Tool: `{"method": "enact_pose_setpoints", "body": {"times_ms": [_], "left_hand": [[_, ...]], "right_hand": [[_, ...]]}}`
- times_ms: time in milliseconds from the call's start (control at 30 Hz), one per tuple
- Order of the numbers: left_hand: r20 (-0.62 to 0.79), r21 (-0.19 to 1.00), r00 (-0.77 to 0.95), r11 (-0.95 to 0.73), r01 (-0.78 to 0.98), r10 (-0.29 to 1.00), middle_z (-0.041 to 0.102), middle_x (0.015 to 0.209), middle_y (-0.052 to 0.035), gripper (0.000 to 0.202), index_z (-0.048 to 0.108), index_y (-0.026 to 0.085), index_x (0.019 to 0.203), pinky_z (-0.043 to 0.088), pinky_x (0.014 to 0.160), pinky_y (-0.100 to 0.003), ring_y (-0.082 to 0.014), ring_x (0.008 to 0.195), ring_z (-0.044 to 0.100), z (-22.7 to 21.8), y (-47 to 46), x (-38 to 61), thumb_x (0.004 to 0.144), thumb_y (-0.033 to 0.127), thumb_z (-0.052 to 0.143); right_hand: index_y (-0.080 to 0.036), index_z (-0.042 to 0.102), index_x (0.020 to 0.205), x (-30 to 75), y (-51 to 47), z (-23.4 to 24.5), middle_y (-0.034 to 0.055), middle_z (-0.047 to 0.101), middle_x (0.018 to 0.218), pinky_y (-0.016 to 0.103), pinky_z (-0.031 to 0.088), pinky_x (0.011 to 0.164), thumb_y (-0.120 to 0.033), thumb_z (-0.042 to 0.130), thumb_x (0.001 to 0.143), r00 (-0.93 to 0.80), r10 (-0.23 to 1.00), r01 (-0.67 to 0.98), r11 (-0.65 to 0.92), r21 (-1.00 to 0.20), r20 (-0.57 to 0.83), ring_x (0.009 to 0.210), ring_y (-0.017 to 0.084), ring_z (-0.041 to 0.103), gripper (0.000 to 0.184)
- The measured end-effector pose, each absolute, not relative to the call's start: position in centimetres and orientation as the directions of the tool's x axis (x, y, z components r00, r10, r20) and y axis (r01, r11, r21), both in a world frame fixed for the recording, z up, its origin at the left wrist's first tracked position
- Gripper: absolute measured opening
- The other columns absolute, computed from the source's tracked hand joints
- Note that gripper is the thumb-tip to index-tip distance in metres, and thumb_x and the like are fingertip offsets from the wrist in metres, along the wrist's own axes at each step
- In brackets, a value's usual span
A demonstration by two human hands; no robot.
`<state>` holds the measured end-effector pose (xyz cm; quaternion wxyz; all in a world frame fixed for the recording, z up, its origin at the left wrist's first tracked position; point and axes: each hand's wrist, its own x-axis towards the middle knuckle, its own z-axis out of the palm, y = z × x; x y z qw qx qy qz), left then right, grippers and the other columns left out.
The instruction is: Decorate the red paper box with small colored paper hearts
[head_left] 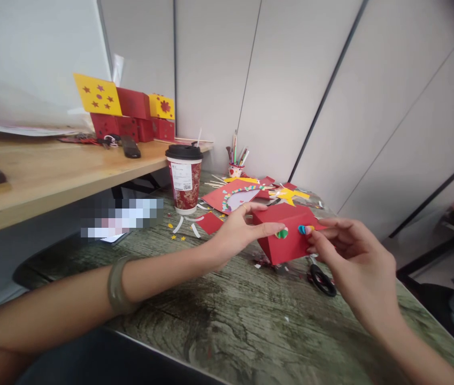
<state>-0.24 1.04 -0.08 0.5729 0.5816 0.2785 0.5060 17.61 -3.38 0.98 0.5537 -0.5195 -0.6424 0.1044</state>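
Observation:
A red paper box [286,248] is held up over the dark wood-grain table [235,321], tilted toward me. My left hand [246,230] grips its left side, thumb on the front face beside a round green piece [282,233]. With thumb and fingertips, my right hand [355,262] pinches at the right side of that face, by a small blue piece [302,229] and a bit of yellow. Whether the blue piece is stuck down or held I cannot tell. Just below the right hand, a black scissors handle [323,280] lies on the table.
A paper coffee cup [185,182] stands left of the paper scraps. Behind are a decorated red card [214,198], a yellow star [290,194] and a pen pot [235,170]. Red and yellow boxes [132,104] sit on the raised wooden shelf [50,171]. A phone [114,238] lies left.

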Motion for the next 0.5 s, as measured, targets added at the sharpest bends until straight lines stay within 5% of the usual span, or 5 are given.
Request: {"method": "enact_pose_setpoints", "body": {"times_ms": [167, 400, 500], "left_hand": [[0.363, 0.925, 0.221, -0.322, -0.200, 0.905, 0.051, 0.116, -0.0097, 0.057, 0.046, 0.017, 0.106, 0.043, 0.086, -0.036, -0.0209, 0.103, 0.050, 0.08, 0.86, -0.13, 0.060, 0.038, 0.072], [0.496, 0.859, 0.183, -0.451, -0.241, 0.849, 0.044, 0.121, -0.0066, 0.056, 0.044, 0.020, 0.103, 0.045, 0.086, -0.034, -0.0194, 0.104, 0.049, 0.12, 0.31, 0.12, 0.058, 0.029, 0.074], [0.560, 0.821, 0.162, -0.517, -0.242, 0.813, 0.043, 0.122, -0.0056, 0.056, 0.043, 0.021, 0.103, 0.044, 0.089, -0.034, -0.0190, 0.107, 0.046, -0.13, 0.26, 0.20, 0.057, 0.027, 0.075]], "right_hand": [[-0.023, 0.054, 0.084, 17.43, -3.66, 0.97, -0.0005, 0.062, 0.074, 0.024, 0.049, 0.053, -0.030, 0.063, 0.070, 0.164, 0.693, 0.594, 0.499, -0.631, 0.702, 0.061, 0.012, 0.059, 0.017], [-0.022, 0.059, 0.081, 17.37, -4.13, 1.03, -0.0031, 0.062, 0.070, 0.021, 0.043, 0.050, -0.018, 0.063, 0.070, -0.014, 0.457, 0.823, 0.510, -0.249, 0.889, 0.052, 0.007, 0.052, 0.011], [-0.021, 0.060, 0.082, 17.34, -4.27, 1.03, -0.0030, 0.063, 0.070, 0.020, 0.043, 0.050, -0.015, 0.063, 0.070, -0.050, 0.408, 0.846, 0.502, -0.178, 0.912, 0.053, 0.007, 0.055, 0.014]]}}
